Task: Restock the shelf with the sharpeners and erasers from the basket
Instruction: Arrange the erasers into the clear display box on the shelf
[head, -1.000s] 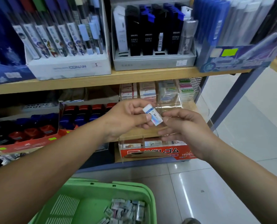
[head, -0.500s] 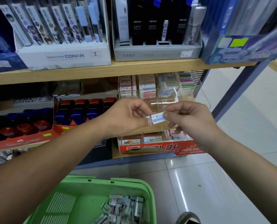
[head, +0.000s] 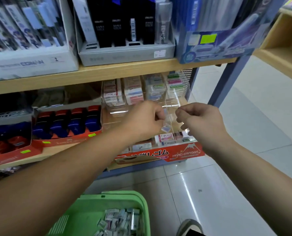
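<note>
A small white-and-blue eraser (head: 165,128) sits low inside a clear acrylic display bin (head: 171,114) on the lower shelf, apart from both hands. My left hand (head: 146,120) hovers just left of and above it, fingers loosely curled and holding nothing. Over the bin's right compartment, my right hand (head: 199,120) has its fingers curled in with thumb and forefinger together, and I see nothing between them. Below me the green basket (head: 141,201) holds several wrapped erasers (head: 119,220). More erasers (head: 165,138) lie in the bin's front row.
A red "Hard Eraser" box (head: 160,155) fronts the lower shelf. To its left is a red tray of red and blue sharpeners (head: 68,123). Pen display boxes (head: 124,51) fill the wooden upper shelf (head: 107,72). Tiled floor (head: 244,167) lies to the right, with my shoe (head: 189,226) by the basket.
Both hands held the eraser between them before. They have now parted, and the eraser has left them and dropped into the acrylic bin. The camera moved closer to the shelf.
</note>
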